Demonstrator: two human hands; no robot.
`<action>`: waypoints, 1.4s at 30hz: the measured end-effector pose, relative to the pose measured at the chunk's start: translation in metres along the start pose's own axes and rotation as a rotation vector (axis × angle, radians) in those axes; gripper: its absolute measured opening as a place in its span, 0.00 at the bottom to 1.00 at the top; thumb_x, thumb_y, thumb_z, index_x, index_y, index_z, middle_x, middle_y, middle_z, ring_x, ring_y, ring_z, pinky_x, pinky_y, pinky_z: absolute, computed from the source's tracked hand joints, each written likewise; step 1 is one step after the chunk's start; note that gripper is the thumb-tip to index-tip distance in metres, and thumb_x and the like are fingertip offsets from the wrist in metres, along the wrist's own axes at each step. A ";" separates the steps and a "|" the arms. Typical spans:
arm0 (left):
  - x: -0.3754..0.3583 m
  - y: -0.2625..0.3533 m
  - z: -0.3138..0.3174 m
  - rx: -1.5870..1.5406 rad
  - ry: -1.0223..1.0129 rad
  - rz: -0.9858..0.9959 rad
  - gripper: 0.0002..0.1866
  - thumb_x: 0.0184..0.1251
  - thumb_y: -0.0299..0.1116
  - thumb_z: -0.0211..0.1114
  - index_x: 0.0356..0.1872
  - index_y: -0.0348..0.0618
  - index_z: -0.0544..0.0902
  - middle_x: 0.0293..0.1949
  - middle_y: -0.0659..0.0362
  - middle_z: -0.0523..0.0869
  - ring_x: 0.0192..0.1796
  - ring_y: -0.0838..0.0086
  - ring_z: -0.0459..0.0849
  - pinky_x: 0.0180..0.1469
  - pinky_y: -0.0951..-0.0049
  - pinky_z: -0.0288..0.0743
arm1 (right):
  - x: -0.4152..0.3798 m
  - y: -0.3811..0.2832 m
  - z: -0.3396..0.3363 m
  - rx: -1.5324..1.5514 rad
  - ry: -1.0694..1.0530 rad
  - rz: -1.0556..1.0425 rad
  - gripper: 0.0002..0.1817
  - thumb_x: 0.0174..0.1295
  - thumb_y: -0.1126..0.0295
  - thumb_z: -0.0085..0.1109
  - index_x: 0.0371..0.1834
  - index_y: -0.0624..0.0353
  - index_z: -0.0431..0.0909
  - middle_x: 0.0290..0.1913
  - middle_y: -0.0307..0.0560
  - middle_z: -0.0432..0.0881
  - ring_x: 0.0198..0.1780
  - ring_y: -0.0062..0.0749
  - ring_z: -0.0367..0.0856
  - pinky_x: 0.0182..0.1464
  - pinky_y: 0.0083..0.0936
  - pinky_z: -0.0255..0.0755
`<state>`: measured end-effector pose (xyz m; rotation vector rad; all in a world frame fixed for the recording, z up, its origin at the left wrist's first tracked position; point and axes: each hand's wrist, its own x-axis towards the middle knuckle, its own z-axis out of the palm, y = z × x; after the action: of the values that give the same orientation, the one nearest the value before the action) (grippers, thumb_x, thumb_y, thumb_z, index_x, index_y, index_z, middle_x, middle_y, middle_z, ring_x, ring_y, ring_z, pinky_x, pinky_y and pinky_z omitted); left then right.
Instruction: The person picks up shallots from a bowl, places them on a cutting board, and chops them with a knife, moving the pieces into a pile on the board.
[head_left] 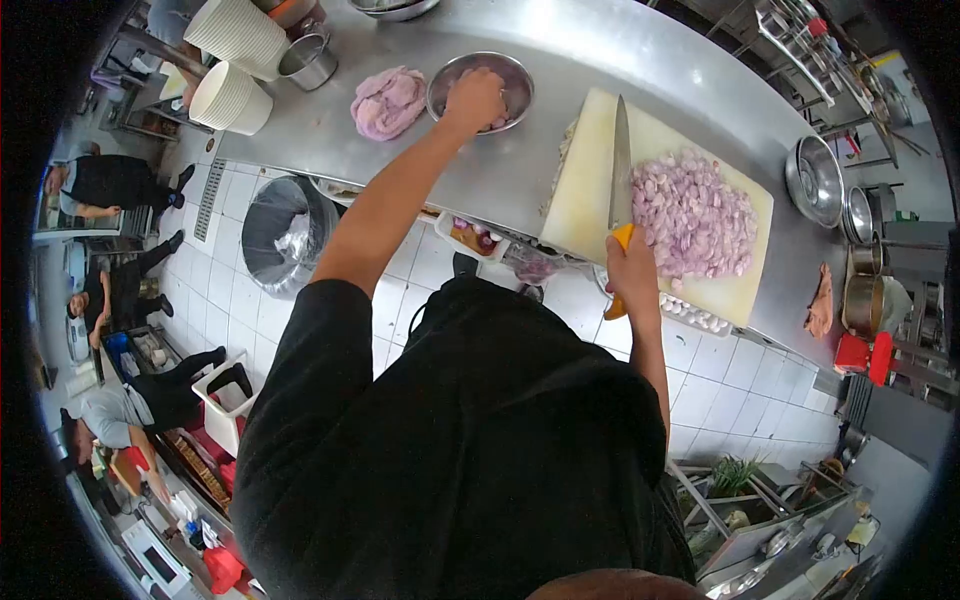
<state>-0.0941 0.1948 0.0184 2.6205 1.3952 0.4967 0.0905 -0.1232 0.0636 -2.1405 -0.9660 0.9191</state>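
Observation:
My left hand [476, 98] reaches into a metal bowl [437, 92] on the steel counter, its fingers bent and partly hidden inside. A little pale purple shows under the fingertips. My right hand [632, 272] is wrapped round the orange handle of a large knife [621, 160]. The blade lies flat over a pale cutting board [592, 175], pointing to the counter's far side. Right of the blade, a wide heap of sliced purple shallots [700, 215] covers much of the board. A bunched purple net or cloth [388, 103] lies left of the bowl.
Stacked white tubs [230, 98] and a metal pot [308, 62] stand at the left. Metal bowls [818, 180] and a brown cloth [820, 303] are at the right. A lined bin [288, 235] is below the counter. Several people work at the far left.

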 end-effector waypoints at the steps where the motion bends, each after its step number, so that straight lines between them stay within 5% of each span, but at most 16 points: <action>1: 0.004 -0.001 0.004 0.009 -0.023 -0.017 0.10 0.53 0.35 0.70 0.35 0.42 0.90 0.47 0.47 0.86 0.53 0.50 0.84 0.55 0.54 0.79 | 0.000 -0.002 -0.001 -0.010 -0.008 0.008 0.16 0.70 0.67 0.52 0.54 0.65 0.65 0.25 0.63 0.81 0.18 0.51 0.81 0.24 0.43 0.75; 5: 0.010 0.003 0.010 0.017 -0.149 -0.068 0.12 0.57 0.33 0.65 0.41 0.45 0.89 0.45 0.45 0.87 0.53 0.51 0.85 0.56 0.53 0.78 | 0.007 0.019 0.005 -0.086 0.017 -0.010 0.17 0.70 0.66 0.53 0.55 0.65 0.65 0.33 0.72 0.82 0.32 0.64 0.83 0.37 0.53 0.76; 9: 0.010 0.004 0.016 -0.028 -0.109 -0.052 0.11 0.53 0.35 0.68 0.33 0.39 0.89 0.43 0.43 0.88 0.47 0.49 0.87 0.53 0.53 0.80 | 0.008 0.021 0.009 -0.118 0.027 -0.008 0.18 0.69 0.65 0.53 0.55 0.66 0.64 0.39 0.76 0.82 0.44 0.73 0.81 0.47 0.60 0.72; 11: 0.009 0.011 0.014 0.026 -0.127 -0.087 0.11 0.54 0.35 0.68 0.33 0.39 0.89 0.41 0.43 0.88 0.47 0.49 0.87 0.52 0.53 0.81 | 0.012 0.033 0.016 -0.141 0.093 -0.105 0.16 0.70 0.66 0.52 0.52 0.66 0.65 0.31 0.68 0.82 0.27 0.56 0.82 0.29 0.47 0.75; 13: 0.003 0.019 0.009 0.060 -0.074 -0.090 0.11 0.55 0.35 0.66 0.35 0.40 0.88 0.42 0.45 0.88 0.47 0.49 0.87 0.53 0.53 0.80 | 0.012 0.030 0.014 -0.147 0.106 -0.117 0.16 0.70 0.66 0.52 0.51 0.67 0.65 0.31 0.67 0.82 0.26 0.56 0.82 0.29 0.47 0.75; 16: 0.006 0.016 0.012 0.041 0.047 -0.028 0.12 0.54 0.35 0.67 0.38 0.44 0.89 0.41 0.47 0.88 0.47 0.49 0.87 0.52 0.53 0.80 | 0.006 0.021 0.006 -0.129 0.075 -0.036 0.19 0.68 0.66 0.53 0.54 0.67 0.64 0.37 0.76 0.82 0.42 0.72 0.81 0.47 0.59 0.73; 21: -0.006 0.069 -0.045 -0.242 0.242 0.104 0.11 0.53 0.31 0.66 0.37 0.41 0.89 0.41 0.48 0.88 0.42 0.52 0.87 0.50 0.53 0.80 | 0.006 0.026 -0.009 -0.119 0.093 -0.046 0.18 0.68 0.65 0.54 0.52 0.67 0.64 0.37 0.75 0.82 0.43 0.72 0.81 0.47 0.59 0.74; 24: -0.033 0.119 -0.047 -0.325 0.130 0.324 0.10 0.55 0.29 0.67 0.38 0.39 0.88 0.42 0.50 0.86 0.43 0.55 0.87 0.48 0.58 0.82 | 0.015 0.044 -0.004 -0.235 0.166 -0.132 0.15 0.70 0.64 0.53 0.49 0.63 0.65 0.31 0.71 0.82 0.26 0.63 0.83 0.35 0.53 0.77; 29: -0.081 0.168 0.016 -0.241 -0.079 0.487 0.11 0.54 0.26 0.66 0.39 0.39 0.87 0.46 0.53 0.85 0.50 0.57 0.84 0.52 0.61 0.80 | 0.010 0.032 -0.009 -0.256 0.167 -0.121 0.17 0.69 0.64 0.54 0.50 0.65 0.65 0.34 0.74 0.82 0.39 0.72 0.82 0.45 0.58 0.74; 38: -0.108 0.163 0.035 -0.672 0.186 0.349 0.11 0.56 0.29 0.69 0.41 0.40 0.87 0.47 0.54 0.85 0.50 0.58 0.83 0.54 0.61 0.78 | 0.000 0.016 -0.014 -0.245 0.147 -0.170 0.17 0.68 0.64 0.55 0.49 0.67 0.65 0.35 0.73 0.82 0.40 0.73 0.81 0.45 0.59 0.74; 42: -0.108 0.163 0.039 -0.768 0.148 0.183 0.09 0.58 0.32 0.71 0.38 0.40 0.87 0.41 0.54 0.85 0.47 0.58 0.84 0.51 0.61 0.78 | 0.002 0.010 -0.012 -0.273 0.104 -0.159 0.18 0.68 0.64 0.54 0.49 0.69 0.64 0.35 0.74 0.82 0.41 0.73 0.81 0.46 0.60 0.73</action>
<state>-0.0089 0.0150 0.0013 2.0966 0.7595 1.0237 0.1042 -0.1301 0.0621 -2.2685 -1.2478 0.6213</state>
